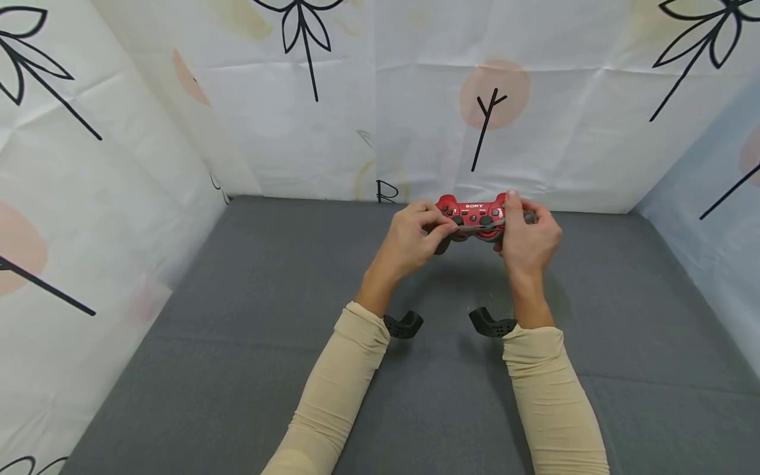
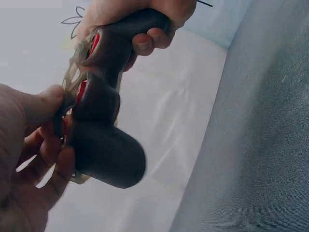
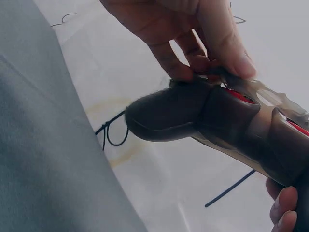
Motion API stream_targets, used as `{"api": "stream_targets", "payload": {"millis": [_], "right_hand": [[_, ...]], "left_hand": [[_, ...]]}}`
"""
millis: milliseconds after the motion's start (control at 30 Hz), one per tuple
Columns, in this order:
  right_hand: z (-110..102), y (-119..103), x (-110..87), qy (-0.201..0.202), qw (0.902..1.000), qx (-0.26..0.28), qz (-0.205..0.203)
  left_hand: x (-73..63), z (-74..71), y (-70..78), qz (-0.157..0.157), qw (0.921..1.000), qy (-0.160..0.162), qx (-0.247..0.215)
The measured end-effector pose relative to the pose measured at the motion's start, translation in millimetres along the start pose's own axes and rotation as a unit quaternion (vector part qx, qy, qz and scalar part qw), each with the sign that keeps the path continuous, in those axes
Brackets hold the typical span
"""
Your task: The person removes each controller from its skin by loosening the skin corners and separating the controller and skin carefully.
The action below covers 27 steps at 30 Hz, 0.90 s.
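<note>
A red game controller (image 1: 473, 210) marked SONY is held up near the back of the table. A dark, see-through silicone cover (image 2: 108, 154) wraps its underside and grips, with red showing through the gaps. My left hand (image 1: 410, 237) pinches the cover's edge between thumb and fingers at the left grip. In the right wrist view, that left thumb (image 3: 241, 65) lies on the loose-looking upper rim. My right hand (image 1: 530, 241) grips the controller's right side, thumb on top. Its fingertips (image 2: 144, 44) curl round the grip in the left wrist view.
The grey cloth-covered table (image 1: 249, 297) runs back to a white patterned curtain (image 1: 415, 99), close behind the controller. Similar fabric hangs on both sides. A black wrist mount juts inward from each of my wrists.
</note>
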State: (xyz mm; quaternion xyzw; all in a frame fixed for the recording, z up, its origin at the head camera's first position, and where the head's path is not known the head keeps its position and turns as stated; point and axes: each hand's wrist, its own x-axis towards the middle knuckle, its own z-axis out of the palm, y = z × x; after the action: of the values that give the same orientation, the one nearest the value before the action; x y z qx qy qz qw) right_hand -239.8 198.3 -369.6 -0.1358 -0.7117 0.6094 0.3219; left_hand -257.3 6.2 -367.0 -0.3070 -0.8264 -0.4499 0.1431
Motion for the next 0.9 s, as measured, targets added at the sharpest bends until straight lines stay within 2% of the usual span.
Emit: {"api": "stream_targets", "payload": {"millis": [67, 167, 267, 400, 533, 633, 700, 800, 900], "right_hand": [[1.3, -1.6, -1.6, 0.009, 0.9999, 0.007, -0.008], [3.2, -3.5, -4.3, 0.02, 0.9993, 0.026, -0.016], [5.7, -3.9, -6.8, 0.022, 0.9981, 0.048, -0.033], [8.3, -2.8, -8.6, 0.018, 0.9959, 0.062, -0.064], [8.4, -1.7, -8.1, 0.005, 0.9953, 0.059, -0.076], [7.9, -1.1, -7.3, -0.006, 0.9958, 0.061, -0.068], [7.5, -0.4, -6.4, -0.01, 0.9959, 0.064, -0.063], [6.5, 0.8, -4.4, -0.014, 0.996, 0.064, -0.06], [4.6, 1.0, -1.2, -0.017, 0.9951, 0.085, -0.047]], "left_hand": [[-0.4, 0.6, 0.0, 0.013, 0.9994, 0.029, -0.013], [-0.5, 1.9, 0.1, 0.033, 0.9971, 0.069, -0.01], [-0.7, 2.9, 0.4, 0.032, 0.995, 0.094, 0.003], [-1.1, 2.5, 0.6, -0.018, 0.9937, 0.109, -0.018], [-0.6, 0.5, -1.4, -0.074, 0.9873, 0.126, -0.062], [-0.2, -1.6, -3.5, -0.098, 0.9848, 0.126, -0.068], [0.1, -2.8, -4.6, -0.108, 0.9853, 0.121, -0.054], [0.9, -3.9, -6.0, -0.105, 0.9881, 0.109, -0.027], [1.3, -4.9, -7.9, -0.09, 0.9917, 0.087, -0.03]]}}
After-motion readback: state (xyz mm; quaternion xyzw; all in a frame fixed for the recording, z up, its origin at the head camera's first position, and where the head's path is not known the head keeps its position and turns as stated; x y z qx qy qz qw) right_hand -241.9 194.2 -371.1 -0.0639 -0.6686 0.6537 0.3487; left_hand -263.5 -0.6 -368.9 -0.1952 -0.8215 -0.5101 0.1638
